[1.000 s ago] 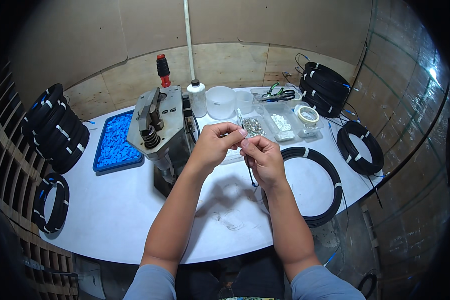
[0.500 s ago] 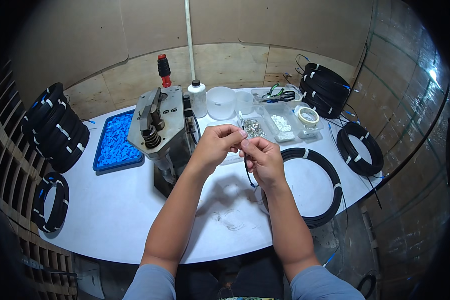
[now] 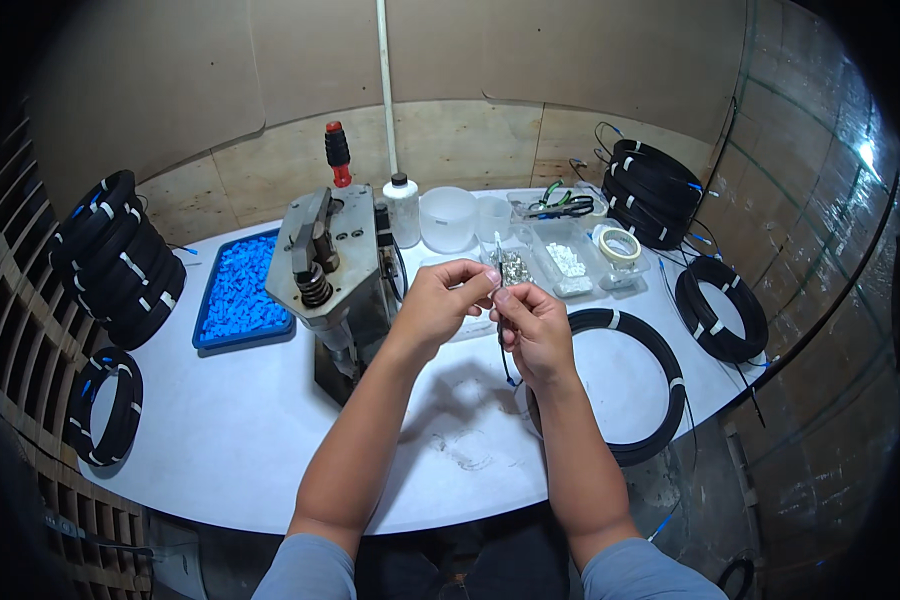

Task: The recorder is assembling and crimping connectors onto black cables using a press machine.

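Both hands meet above the middle of the table, closed on a thin black cable [image 3: 504,352]. My left hand [image 3: 448,305] pinches it between thumb and fingertips near its upper end, where a pale tip sticks up. Just beneath, my right hand [image 3: 535,325] grips the same cable with thumb and bent fingers. Below the hands the cable hangs down to a small dark blue piece. Beside my right wrist lies a large coil of black cable [image 3: 676,405], bound with white ties and partly hidden by the forearm.
A metal press [image 3: 355,235] with a red-and-black handle stands left of my hands, beside a blue tray [image 3: 203,338] of small blue parts. Behind my hands are clear trays [image 3: 595,285] of small parts, tape [image 3: 620,245], pliers and a bottle [image 3: 400,212]. Stacked black coils [image 3: 120,260] stand left.
The whole view has shifted slightly, so things appear a little lower and to the right. Both hands keep their pinch on the cable, with only slight finger movement.
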{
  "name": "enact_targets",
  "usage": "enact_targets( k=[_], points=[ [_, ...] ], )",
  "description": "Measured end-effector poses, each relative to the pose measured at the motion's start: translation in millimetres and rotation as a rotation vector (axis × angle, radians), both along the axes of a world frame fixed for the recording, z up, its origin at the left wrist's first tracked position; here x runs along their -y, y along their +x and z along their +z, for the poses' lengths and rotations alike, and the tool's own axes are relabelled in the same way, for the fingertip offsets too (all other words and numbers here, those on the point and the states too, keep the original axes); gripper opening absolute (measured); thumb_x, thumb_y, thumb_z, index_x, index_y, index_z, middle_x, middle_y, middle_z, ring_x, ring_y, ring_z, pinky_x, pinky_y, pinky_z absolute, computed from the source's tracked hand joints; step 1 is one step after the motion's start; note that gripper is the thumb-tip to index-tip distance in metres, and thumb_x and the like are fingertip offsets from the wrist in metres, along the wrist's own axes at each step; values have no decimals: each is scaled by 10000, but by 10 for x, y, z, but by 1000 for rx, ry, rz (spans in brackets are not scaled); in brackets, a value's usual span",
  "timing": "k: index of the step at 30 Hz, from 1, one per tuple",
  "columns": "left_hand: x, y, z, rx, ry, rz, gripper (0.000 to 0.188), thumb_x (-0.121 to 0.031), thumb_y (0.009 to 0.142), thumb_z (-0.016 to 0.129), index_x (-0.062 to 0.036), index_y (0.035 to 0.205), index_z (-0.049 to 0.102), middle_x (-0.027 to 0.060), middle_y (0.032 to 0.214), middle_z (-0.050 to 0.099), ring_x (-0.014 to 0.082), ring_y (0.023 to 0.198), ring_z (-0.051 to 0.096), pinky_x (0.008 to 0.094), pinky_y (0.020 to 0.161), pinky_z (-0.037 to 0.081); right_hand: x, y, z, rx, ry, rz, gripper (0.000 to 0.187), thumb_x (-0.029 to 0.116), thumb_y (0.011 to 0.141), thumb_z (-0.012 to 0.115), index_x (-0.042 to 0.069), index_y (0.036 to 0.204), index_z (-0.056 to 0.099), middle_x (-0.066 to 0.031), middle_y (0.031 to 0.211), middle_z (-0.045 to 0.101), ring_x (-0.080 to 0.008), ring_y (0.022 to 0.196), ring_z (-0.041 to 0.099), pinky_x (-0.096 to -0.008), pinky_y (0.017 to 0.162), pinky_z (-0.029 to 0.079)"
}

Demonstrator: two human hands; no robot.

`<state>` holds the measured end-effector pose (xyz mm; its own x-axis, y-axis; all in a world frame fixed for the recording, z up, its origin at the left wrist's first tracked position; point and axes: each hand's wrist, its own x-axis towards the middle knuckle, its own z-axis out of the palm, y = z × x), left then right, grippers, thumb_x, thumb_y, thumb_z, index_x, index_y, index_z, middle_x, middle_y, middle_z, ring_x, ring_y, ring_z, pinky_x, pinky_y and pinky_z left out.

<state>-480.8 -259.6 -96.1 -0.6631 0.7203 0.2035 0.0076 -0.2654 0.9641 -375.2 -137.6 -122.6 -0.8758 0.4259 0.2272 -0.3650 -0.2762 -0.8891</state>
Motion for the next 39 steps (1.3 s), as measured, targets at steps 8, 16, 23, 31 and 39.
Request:
enact_targets(
  k=[8, 16, 23, 31, 39],
  points=[
    [276, 373, 414, -279, 137, 220, 235, -158, 955, 713, 22, 1106, 699, 68, 932, 743, 96, 852, 678, 267, 768, 543, -46, 30, -63, 65, -69, -64, 138, 172, 970, 707, 52, 926, 656, -18, 753, 651, -34, 523, 499, -189, 452, 391],
    [1183, 440, 1239, -997, 233, 811, 337, -92, 889, 693, 49, 1191, 644, 204, 1020, 680, 296, 828, 697, 382, 753, 557, -122, -38, -190, 81, -12, -131, 78, 142, 981, 666, 74, 946, 654, -8, 730, 625, -15, 476, 454, -161, 422, 358],
    [2141, -431, 1028, -874, -35, 1130, 345, -137, 907, 671, 18, 1216, 667, 189, 1049, 701, 300, 853, 708, 374, 800, 568, -227, -162, -310, 65, -9, -117, 102, 144, 994, 667, 64, 931, 656, -17, 725, 623, -21, 479, 446, -164, 433, 356],
    [2851, -1740, -381, -642, -630, 1182, 285, -186, 905, 678, -19, 1130, 729, 213, 1111, 719, 366, 1002, 701, 453, 914, 546, -268, -167, -411, 90, 37, -122, 97, 141, 996, 663, 51, 961, 653, -15, 718, 623, -8, 469, 448, -161, 420, 355],
    [2841, -2079, -967, -579, -1092, 1090, 253, -158, 901, 666, -42, 1112, 745, 223, 1153, 698, 394, 1098, 666, 479, 960, 537, -224, -222, -458, 152, 98, -181, 116, 160, 1003, 654, 56, 950, 650, 13, 658, 605, 1, 449, 438, -161, 436, 359]
  ],
)
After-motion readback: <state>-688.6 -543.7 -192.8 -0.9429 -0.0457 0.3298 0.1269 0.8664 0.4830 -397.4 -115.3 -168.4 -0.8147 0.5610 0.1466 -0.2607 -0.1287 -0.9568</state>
